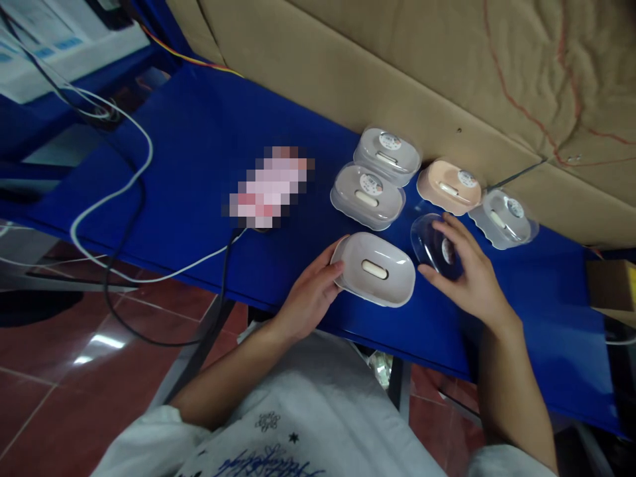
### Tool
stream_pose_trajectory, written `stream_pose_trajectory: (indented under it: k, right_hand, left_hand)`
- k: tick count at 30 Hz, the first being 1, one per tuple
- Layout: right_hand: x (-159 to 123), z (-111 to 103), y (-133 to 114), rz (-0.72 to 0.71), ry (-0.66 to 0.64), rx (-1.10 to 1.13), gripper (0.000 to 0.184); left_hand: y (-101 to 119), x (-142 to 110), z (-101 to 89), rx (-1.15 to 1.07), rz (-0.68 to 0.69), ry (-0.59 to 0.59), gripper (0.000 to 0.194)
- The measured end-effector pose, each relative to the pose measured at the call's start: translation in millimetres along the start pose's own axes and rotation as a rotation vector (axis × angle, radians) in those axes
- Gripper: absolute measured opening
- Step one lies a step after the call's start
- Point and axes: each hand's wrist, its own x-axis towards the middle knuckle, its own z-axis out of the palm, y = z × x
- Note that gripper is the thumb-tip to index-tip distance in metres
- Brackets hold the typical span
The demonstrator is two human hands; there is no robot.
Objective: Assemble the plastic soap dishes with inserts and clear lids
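My left hand (314, 291) grips the left end of a pale grey oval soap dish (348, 278), thumb on its rim and fingers beneath. The dish is uncovered, and a cream-coloured oblong piece (375, 269) lies at its bottom. To the right, my right hand (464, 271) is closed round a clear plastic lid (426, 246), tilted and apart from the dish. A round label shows through the lid near my fingers. Behind my hands stand lidded dishes of the same shape: two grey ones (368, 199) at the left, a peach one (450, 187) and another grey one (504, 220) at the right.
A blurred-out pinkish object (271, 189) lies on the blue table (199, 146), left of the dishes. White and black cables (149, 149) hang over the table's left side. Brown cardboard (397, 73) lines the back. A cardboard box (611, 288) is at the right edge.
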Motion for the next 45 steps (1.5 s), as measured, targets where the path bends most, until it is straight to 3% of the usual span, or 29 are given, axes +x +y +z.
stream_pose_trajectory:
  k: [4,7,19,24,29,35,40,45]
  right_hand:
    - [-8.1,14.5,-41.2,-0.241,-0.08,0.078,0.087]
    - [-14.1,30.8,-59.1,-0.355,-0.086,0.034,0.091]
    - [-19.4,38.7,-67.9,-0.43,-0.038,-0.146,0.087]
    - [-21.0,45.0,-71.9,-0.432,-0.006,-0.186,0.084]
    - [-21.0,49.5,-72.2,-0.363,0.022,-0.264,0.082]
    - [-17.4,52.2,-62.4,-0.358,-0.006,-0.212,0.091]
    - [-20.3,47.0,-56.8,-0.476,0.063,-0.117,0.09]
    - [-21.7,38.4,-51.6,-0.474,0.082,-0.062,0.088]
  left_hand:
    - [-1.9,0.0,2.0,0.058,0.024,-0.063,0.051]
    - [-3.9,0.1,2.5,0.118,0.061,-0.128,0.051]
    - [-7.2,-6.2,-4.5,0.243,0.135,-0.207,0.051]
    - [-1.0,-8.8,0.0,0.246,0.141,-0.232,0.071]
    - [-5.4,-1.4,-0.8,0.25,0.166,-0.172,0.07]
    - [-7.4,-0.5,4.4,0.214,0.184,-0.029,0.097]
    - [-3.0,-3.5,6.2,0.138,0.171,0.038,0.084]
    - [0.1,-1.8,3.1,0.134,0.122,0.058,0.076]
